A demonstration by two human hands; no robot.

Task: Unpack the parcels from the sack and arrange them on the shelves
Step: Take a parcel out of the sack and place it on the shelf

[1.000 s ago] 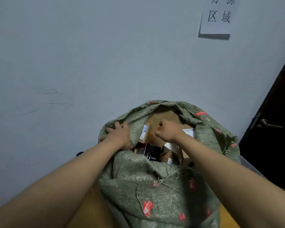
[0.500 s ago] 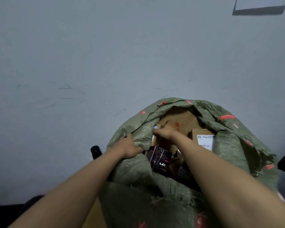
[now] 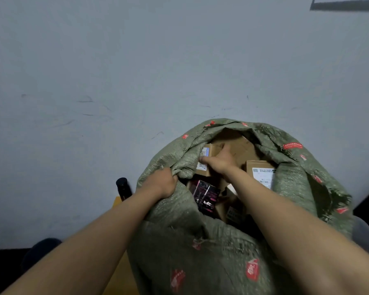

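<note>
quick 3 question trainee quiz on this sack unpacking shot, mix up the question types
1. True or false: the left hand grips the green sack at its rim.
2. The right hand grips: A) the black and pink box B) the small cardboard parcel C) the dark bottle.
3. Fill in: the dark bottle stands ____ the sack.

Key: 1 true; 2 B; 3 outside.

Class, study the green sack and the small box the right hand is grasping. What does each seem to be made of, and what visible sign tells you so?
Green sack: probably woven plastic, matte; a coarse crosshatch weave shows, and the rim frays.
Small box under the right hand: apparently plain brown cardboard, dull, bearing a white printed label.
</note>
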